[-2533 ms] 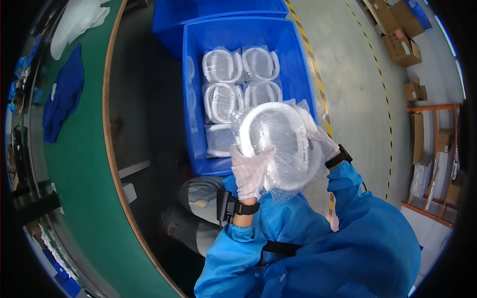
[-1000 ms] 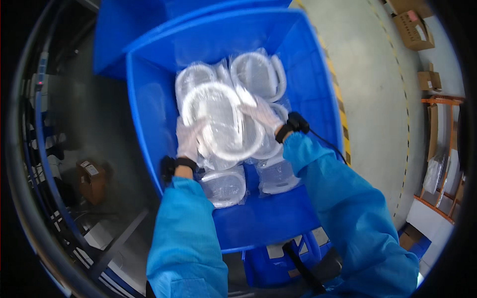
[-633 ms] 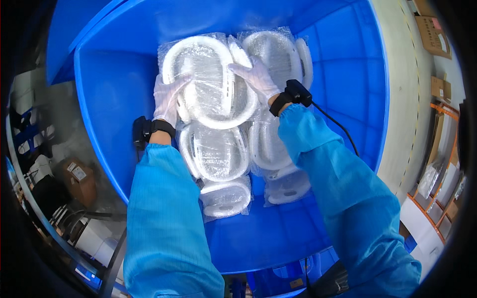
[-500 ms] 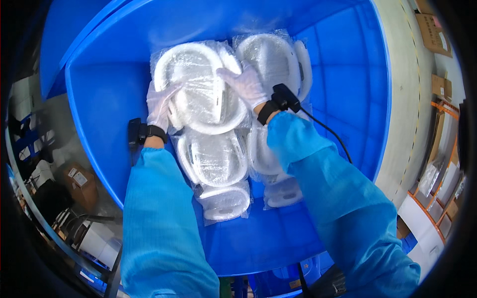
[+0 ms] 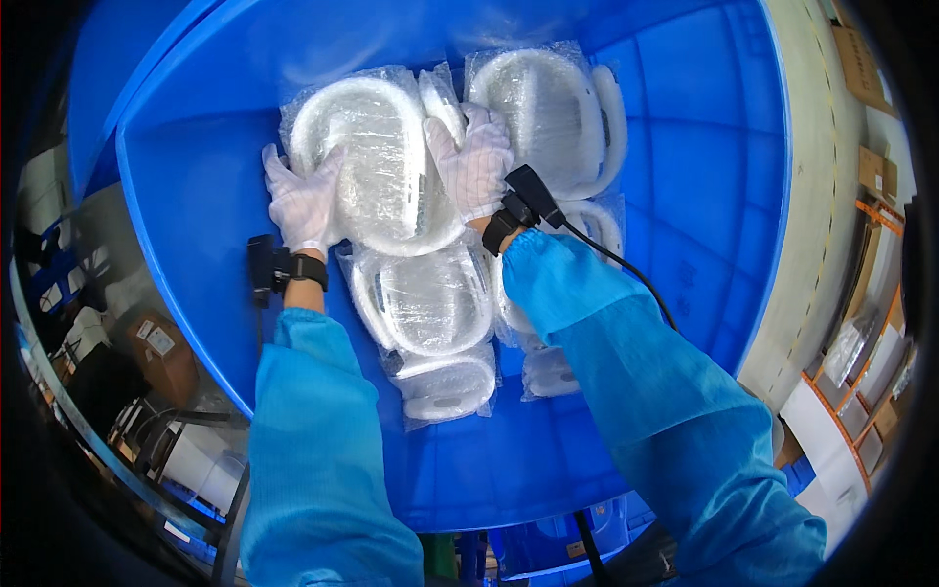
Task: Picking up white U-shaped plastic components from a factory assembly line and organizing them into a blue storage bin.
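Observation:
A big blue plastic bin (image 5: pixel 685 176) holds several white oval parts wrapped in clear plastic bags. My left hand (image 5: pixel 301 201), in a white glove, grips the left edge of one bagged part (image 5: pixel 377 166) at the bin's far left. My right hand (image 5: pixel 474 161), also gloved, presses on that part's right edge. The part lies on top of other bagged parts (image 5: pixel 430 298). Another bagged part (image 5: pixel 553 112) sits to its right. Both wrists wear black bands, and a black cable (image 5: pixel 626 274) runs from the right one over my blue sleeve.
A grey floor with a yellow line (image 5: pixel 831 196) lies right of the bin. Shelves with cardboard boxes (image 5: pixel 861 59) stand at the far right. Another blue crate (image 5: pixel 548 553) shows below the bin, and dark equipment with small boxes (image 5: pixel 147 342) sits at the left.
I have leaned down into the bin and lowered the bagged part from chest height onto the stack at the far left. Both hands stay on it.

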The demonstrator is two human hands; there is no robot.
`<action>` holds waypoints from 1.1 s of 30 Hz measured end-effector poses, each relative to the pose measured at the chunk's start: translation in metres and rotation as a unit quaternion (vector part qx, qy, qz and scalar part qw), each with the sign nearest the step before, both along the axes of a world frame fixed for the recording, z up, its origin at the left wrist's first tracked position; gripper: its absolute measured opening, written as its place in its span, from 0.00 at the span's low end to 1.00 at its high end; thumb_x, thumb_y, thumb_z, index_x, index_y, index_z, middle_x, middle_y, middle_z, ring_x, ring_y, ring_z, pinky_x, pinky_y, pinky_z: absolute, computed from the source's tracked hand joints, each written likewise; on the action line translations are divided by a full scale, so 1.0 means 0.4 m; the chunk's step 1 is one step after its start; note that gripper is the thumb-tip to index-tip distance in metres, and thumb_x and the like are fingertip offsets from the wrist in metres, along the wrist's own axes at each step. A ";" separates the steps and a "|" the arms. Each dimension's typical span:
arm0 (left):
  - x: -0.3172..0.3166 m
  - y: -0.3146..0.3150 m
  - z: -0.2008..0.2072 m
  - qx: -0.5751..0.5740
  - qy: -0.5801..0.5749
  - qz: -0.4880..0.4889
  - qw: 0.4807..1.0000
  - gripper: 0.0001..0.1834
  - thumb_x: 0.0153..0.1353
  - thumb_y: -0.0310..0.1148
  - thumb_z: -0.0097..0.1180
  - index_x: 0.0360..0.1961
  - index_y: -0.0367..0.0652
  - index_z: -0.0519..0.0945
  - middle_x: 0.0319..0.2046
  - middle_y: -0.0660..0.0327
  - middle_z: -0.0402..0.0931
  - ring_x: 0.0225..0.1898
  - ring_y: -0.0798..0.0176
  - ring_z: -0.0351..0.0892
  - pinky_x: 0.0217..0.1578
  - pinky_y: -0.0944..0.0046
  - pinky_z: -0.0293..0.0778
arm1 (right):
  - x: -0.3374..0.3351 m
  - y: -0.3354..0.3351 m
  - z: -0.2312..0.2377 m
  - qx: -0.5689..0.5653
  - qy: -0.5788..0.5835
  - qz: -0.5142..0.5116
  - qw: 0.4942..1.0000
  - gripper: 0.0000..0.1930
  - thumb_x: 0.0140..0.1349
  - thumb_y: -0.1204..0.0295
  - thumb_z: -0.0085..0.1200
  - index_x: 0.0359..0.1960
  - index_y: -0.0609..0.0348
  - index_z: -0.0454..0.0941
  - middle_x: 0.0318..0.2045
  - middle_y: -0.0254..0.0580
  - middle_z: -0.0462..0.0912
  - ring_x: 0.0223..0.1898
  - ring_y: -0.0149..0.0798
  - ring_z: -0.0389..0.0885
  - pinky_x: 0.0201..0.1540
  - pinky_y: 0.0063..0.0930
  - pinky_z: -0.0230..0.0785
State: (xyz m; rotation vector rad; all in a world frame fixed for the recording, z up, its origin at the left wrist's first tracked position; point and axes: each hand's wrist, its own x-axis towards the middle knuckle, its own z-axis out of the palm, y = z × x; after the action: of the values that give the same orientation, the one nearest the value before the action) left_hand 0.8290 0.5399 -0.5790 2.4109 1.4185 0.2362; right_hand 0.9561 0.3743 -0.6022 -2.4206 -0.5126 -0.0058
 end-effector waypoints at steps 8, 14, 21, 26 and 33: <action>0.044 -0.254 0.045 0.133 0.095 -0.115 0.980 0.51 0.53 0.66 0.51 0.70 0.48 0.49 0.67 0.40 0.46 0.68 0.34 0.44 0.64 0.36 0.45 | -0.005 0.046 -0.031 -0.152 0.021 -0.006 0.988 0.24 0.60 0.51 0.53 0.43 0.61 0.75 0.31 0.49 0.78 0.36 0.47 0.79 0.38 0.34 0.72; 0.030 -0.293 0.012 0.101 0.086 -0.193 0.972 0.44 0.53 0.63 0.52 0.69 0.63 0.55 0.69 0.46 0.46 0.69 0.33 0.40 0.64 0.33 0.39 | 0.049 0.062 -0.078 -0.057 -0.083 0.032 0.994 0.24 0.60 0.52 0.54 0.43 0.64 0.76 0.34 0.55 0.80 0.36 0.53 0.80 0.37 0.37 0.73; -0.009 -0.252 -0.048 0.144 0.090 -0.187 0.968 0.40 0.54 0.63 0.49 0.68 0.66 0.59 0.70 0.53 0.47 0.70 0.37 0.37 0.63 0.30 0.33 | 0.004 0.007 -0.022 0.098 0.046 0.100 0.989 0.26 0.61 0.56 0.53 0.50 0.68 0.71 0.41 0.62 0.78 0.43 0.57 0.78 0.45 0.42 0.71; -0.035 -0.269 0.072 0.034 -0.010 -0.170 0.985 0.46 0.51 0.65 0.52 0.69 0.56 0.57 0.68 0.46 0.51 0.69 0.38 0.45 0.67 0.44 0.39 | 0.035 -0.096 0.104 -0.037 -0.269 0.237 0.933 0.26 0.58 0.54 0.56 0.47 0.66 0.74 0.43 0.61 0.78 0.45 0.57 0.78 0.47 0.40 0.71; -0.319 -0.600 0.569 -0.119 -0.161 -0.093 0.975 0.29 0.61 0.29 0.55 0.63 0.39 0.63 0.62 0.49 0.63 0.63 0.51 0.62 0.60 0.56 0.60 | 0.076 -0.497 0.606 -0.045 -0.237 -0.064 0.968 0.24 0.49 0.60 0.63 0.44 0.65 0.77 0.43 0.54 0.80 0.44 0.49 0.80 0.49 0.36 0.71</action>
State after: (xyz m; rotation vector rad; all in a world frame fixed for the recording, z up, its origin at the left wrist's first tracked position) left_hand 0.7014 0.3001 -0.3515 2.1726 1.0097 0.3695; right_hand 0.9864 0.1753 -0.3597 -2.5370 -0.5734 -0.6430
